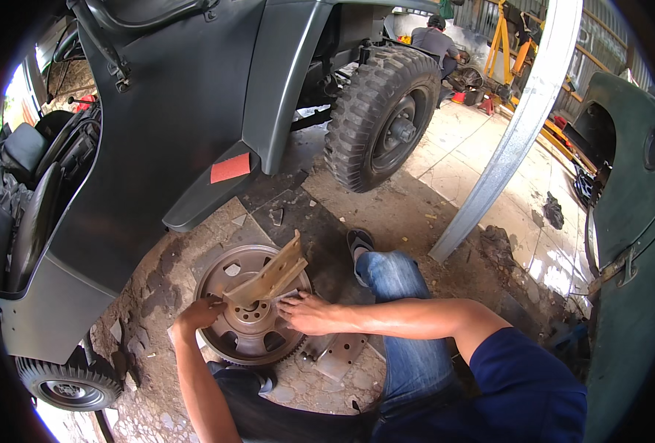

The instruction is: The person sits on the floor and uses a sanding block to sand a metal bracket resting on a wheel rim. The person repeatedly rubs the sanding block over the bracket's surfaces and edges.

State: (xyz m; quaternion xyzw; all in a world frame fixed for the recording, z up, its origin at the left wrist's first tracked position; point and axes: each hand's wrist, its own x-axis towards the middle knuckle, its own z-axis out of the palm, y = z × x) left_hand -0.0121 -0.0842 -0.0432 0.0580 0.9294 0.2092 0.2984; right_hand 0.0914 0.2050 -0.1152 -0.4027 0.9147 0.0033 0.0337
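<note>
A round flywheel (250, 338) with a toothed rim and several holes lies on the ground between my legs. An angled metal bracket (275, 274) stands tilted over its hub. At the bracket's lower left end is my left hand (203, 312), its fingers curled and partly hidden. My right hand (302, 313) rests at the flywheel's right side, beside the bracket, over a small pale piece (287, 295) that looks like sandpaper. Whether either hand grips something is not clear. A flat metal plate with holes (341, 354) lies right of the flywheel.
A dark green vehicle body (178, 111) with a treaded front tyre (382, 116) stands ahead. Red sandpaper (230, 168) lies on its step. A metal post (504, 149) rises at right, near another green body part (632, 210). A person (435, 41) crouches far behind.
</note>
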